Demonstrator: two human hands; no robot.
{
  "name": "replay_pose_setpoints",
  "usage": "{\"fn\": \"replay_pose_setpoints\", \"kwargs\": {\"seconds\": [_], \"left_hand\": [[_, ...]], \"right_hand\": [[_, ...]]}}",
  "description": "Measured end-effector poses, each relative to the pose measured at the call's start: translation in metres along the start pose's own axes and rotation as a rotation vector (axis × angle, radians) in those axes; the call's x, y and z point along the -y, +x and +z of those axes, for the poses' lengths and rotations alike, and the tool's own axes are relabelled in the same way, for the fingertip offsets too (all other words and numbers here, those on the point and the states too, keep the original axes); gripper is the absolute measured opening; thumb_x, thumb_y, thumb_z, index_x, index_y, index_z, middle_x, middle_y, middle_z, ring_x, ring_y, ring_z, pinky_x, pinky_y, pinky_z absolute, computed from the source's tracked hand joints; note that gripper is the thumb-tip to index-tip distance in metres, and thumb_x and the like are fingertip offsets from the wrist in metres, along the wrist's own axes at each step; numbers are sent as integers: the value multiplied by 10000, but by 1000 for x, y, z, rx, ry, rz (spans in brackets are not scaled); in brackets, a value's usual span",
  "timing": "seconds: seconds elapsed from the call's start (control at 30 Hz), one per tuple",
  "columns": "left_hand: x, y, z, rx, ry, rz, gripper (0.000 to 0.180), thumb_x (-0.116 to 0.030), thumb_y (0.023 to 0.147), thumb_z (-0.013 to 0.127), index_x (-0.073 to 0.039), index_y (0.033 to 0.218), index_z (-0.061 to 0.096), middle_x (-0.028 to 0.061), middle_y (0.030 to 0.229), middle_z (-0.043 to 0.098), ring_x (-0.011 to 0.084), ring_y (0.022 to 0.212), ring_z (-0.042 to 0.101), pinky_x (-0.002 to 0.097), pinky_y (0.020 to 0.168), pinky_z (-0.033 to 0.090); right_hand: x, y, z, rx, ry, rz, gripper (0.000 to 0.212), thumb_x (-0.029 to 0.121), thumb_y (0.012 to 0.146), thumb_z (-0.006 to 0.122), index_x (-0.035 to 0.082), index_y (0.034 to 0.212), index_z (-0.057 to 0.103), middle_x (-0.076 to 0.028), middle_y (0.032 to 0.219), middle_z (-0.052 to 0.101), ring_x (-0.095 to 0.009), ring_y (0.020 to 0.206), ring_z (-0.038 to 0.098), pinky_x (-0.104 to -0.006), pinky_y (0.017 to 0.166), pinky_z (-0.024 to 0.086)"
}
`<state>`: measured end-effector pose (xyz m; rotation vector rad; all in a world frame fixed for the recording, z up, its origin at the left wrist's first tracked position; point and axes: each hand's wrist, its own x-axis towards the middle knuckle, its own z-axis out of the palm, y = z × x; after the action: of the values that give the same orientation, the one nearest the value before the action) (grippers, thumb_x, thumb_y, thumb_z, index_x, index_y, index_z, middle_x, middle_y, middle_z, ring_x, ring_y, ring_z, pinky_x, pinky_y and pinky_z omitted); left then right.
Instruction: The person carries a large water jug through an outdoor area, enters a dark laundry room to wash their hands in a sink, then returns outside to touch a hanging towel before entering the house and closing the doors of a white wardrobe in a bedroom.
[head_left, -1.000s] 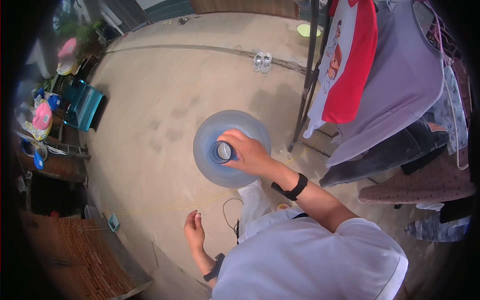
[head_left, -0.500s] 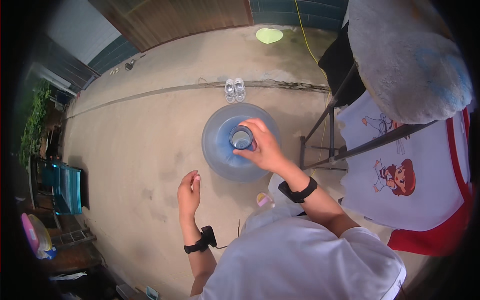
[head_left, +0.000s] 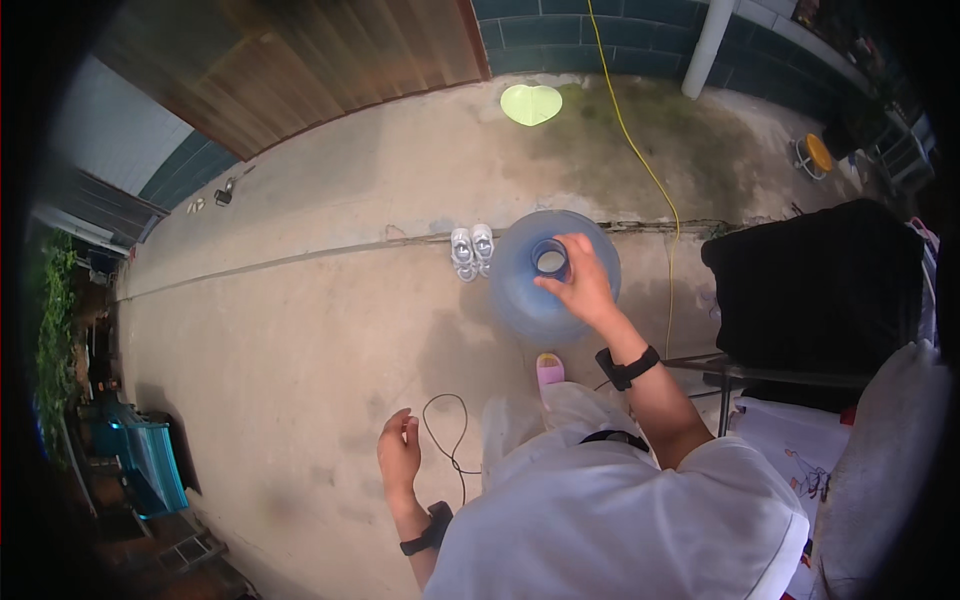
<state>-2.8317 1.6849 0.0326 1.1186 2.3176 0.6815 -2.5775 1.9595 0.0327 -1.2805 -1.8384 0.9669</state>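
Observation:
My right hand (head_left: pixel 585 284) grips the neck of a large, translucent blue water jug (head_left: pixel 535 305), its thumb and fingers around the rim. The jug's open mouth faces up, with no cap on it. Whether its base touches the ground I cannot tell. To the left and nearer to me, my left hand (head_left: pixel 401 452) hangs in the air with loosely bent fingers and nothing in it. Black bands circle both my wrists. Immediately left of the jug stands a pair of clear-and-white shoes (head_left: pixel 463 252).
A cracked step in the concrete floor (head_left: pixel 290 330) runs past the shoes. Beyond it lie a yellow cable (head_left: pixel 648 170) and a pale green heart-shaped object (head_left: pixel 531 104). A rack with black cloth (head_left: pixel 815 285) stands at right, a turquoise seat (head_left: pixel 152 465) at left.
The jug, still in my right hand, has moved forward and right, from in front of the shoes to beside them. My view has shifted away from the hanging cloths. The left hand stays free.

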Motion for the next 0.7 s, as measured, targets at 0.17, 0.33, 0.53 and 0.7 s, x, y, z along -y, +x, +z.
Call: {"fn": "replay_pose_setpoints", "kwargs": {"seconds": [0.17, 0.33, 0.53, 0.7], "left_hand": [[11, 66, -18, -91, -29, -96, 252, -177, 888, 542, -3, 1060, 603, 156, 886, 646, 243, 784, 624, 326, 695, 484], [3, 165, -28, -31, 19, -116, 250, -176, 893, 532, -6, 1063, 601, 160, 881, 643, 240, 780, 623, 322, 691, 486], [-41, 302, -41, 0, 16, 103, 247, -169, 892, 520, -11, 1068, 594, 158, 924, 642, 265, 798, 625, 345, 707, 488], [-81, 387, -31, 134, 152, 144, 244, -174, 887, 522, -19, 1062, 591, 145, 932, 641, 267, 826, 623, 359, 719, 485]], "right_hand": [[-26, 89, 8, -56, -72, 45, 595, 117, 621, 780, 33, 1146, 511, -84, 1070, 512, -196, 700, 537, -303, 661, 467], [-41, 178, 11, -161, -170, 99, 592, 113, 609, 785, 34, 1136, 528, -78, 1057, 514, -176, 689, 525, -296, 662, 463], [-54, 277, 12, -374, -236, 184, 607, 148, 607, 793, 74, 1150, 532, -70, 1064, 514, -174, 689, 536, -309, 681, 465], [-114, 367, 20, -412, -236, 342, 627, 167, 613, 792, 104, 1170, 510, -83, 1040, 540, -215, 802, 585, -333, 743, 464]]}}
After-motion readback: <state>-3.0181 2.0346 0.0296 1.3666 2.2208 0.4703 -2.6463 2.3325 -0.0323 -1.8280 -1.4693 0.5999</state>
